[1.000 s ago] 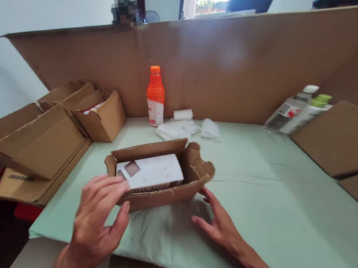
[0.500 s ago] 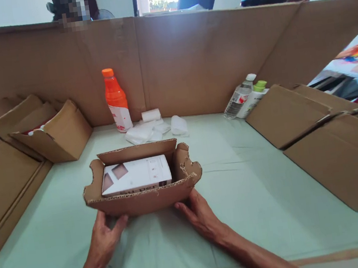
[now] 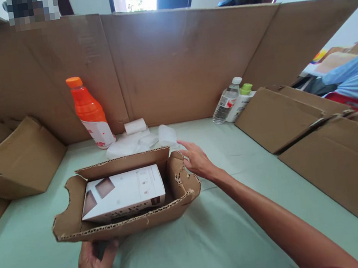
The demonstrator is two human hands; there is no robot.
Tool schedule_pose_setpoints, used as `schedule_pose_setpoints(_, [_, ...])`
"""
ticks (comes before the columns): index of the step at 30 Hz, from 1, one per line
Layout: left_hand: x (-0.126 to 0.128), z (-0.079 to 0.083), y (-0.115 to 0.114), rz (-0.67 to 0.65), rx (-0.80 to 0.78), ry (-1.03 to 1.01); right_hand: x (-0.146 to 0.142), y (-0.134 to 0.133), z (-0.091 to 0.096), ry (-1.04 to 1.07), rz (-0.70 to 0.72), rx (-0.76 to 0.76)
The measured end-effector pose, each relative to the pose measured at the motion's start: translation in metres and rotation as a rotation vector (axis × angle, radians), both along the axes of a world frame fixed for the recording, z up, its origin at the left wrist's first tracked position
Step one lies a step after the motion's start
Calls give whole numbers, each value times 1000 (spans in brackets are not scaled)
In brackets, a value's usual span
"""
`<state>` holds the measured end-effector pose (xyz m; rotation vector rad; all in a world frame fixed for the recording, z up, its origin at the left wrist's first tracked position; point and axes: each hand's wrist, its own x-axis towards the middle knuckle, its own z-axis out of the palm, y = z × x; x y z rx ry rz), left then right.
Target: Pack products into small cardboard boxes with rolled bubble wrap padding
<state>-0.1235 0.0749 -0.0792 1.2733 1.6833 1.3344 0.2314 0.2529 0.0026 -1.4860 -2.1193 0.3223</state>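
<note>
An open-topped cardboard box [image 3: 119, 227] with notched ends stands tilted in front of me. Inside it lies a white printed carton [image 3: 123, 188], with bare space at the box's right end. My left hand [image 3: 92, 266] grips the box's lower front edge at the left, its fingertips hidden underneath. Past the box's right end reaches my right hand [image 3: 197, 157], fingers stretched out and holding nothing. Its fingertips are right by a small roll of white wrapping film [image 3: 167, 134]; whether they touch it I cannot tell. More crumpled white wrap [image 3: 130, 144] and a second white roll [image 3: 135, 126] lie behind the box.
At the back left stands an orange bottle [image 3: 91, 115]. A clear water bottle [image 3: 228, 102] and a white bottle with a green cap [image 3: 241, 101] lean at the back right. Cardboard boxes flank both sides [image 3: 339, 164]. A tall cardboard panel [image 3: 185, 62] closes the back.
My right hand has let go of the box's front and moved forward past its right end toward the white roll. The box appears nearer and further left; the view has shifted right.
</note>
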Motion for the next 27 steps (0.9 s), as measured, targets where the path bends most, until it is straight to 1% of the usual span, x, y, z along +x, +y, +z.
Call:
schedule_pose_setpoints(2, [4, 2, -1, 57, -10, -49, -7, 39, 1, 55, -37, 1])
schedule_pose_setpoints(4, [8, 5, -1, 105, -21, -67, -10, 64, 3, 166, -89, 12])
schedule_pose_setpoints(5, [9, 6, -1, 121, -29, -62, -9, 70, 4, 202, -122, 30])
schedule_pose_setpoints(7, [10, 7, -1, 135, -37, -46, 0, 68, 7, 307, -192, 89])
schedule_pose_setpoints(9, [7, 7, -1, 121, -28, -30, 18, 48, 9, 541, -246, 114])
schedule_pose_setpoints(11, [2, 4, 1, 87, -16, -23, 39, 16, 9, 775, -274, 36])
schedule_pose_setpoints(12, [-1, 1, 3, 69, -12, -27, 50, -3, 8, 810, -294, -32])
schedule_pose_setpoints(14, [-8, -4, 7, 45, -8, -41, 69, -40, 4, 700, -378, -140])
schedule_pose_setpoints(15, [-11, -6, 9, 32, -9, -44, 76, -58, 2, 614, -440, -149])
schedule_pose_setpoints(16, [-14, -7, 11, 17, -15, -39, 81, -74, 0, 526, -502, -120])
schedule_pose_setpoints(17, [-15, -7, 12, 1, -21, -26, 83, -88, 0, 452, -549, -60])
schedule_pose_setpoints(18, [-15, -6, 13, -12, -23, -7, 81, -101, 1, 399, -566, 14])
schedule_pose_setpoints(19, [-15, -3, 14, -19, -15, 13, 76, -111, 2, 362, -536, 80])
schedule_pose_setpoints(20, [-13, 0, 14, -17, 3, 29, 66, -119, 4, 333, -459, 125])
schedule_pose_setpoints(21, [-11, 4, 14, -11, 28, 38, 54, -126, 7, 324, -342, 138])
schedule_pose_setpoints(22, [-9, 7, 13, -7, 53, 43, 39, -130, 8, 337, -200, 113])
schedule_pose_setpoints(24, [-5, 13, 13, -12, 80, 47, 5, -135, 9, 388, 72, 1])
schedule_pose_setpoints(25, [-5, 14, 12, -20, 80, 47, -11, -135, 7, 417, 165, -47])
schedule_pose_setpoints(26, [-5, 14, 11, -28, 75, 44, -26, -134, 4, 448, 219, -67])
schedule_pose_setpoints(27, [-6, 14, 10, -28, 71, 34, -38, -134, -1, 474, 242, -63])
